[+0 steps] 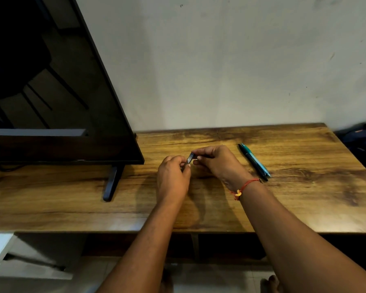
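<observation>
Pen (189, 160), perhaps, mostly hidden, pinched by left hand (173, 176) and right hand (216, 163).

Both arms come into my feed bare, uncovered from the lower edge of the head view all the way to the fingers. The left hand (172, 178) and its wrist are plain. The right hand (218, 163) carries the one marking I can use to tell the sides apart: a thin red thread (248, 182) tied round the wrist. The thread has a small yellow knot (238, 193) bunched on its inner side and a tiny dark bit (261, 181) on the outer side, too small for me to identify. At the bottom edge, bare toes (272, 281) show, blurred.
</observation>
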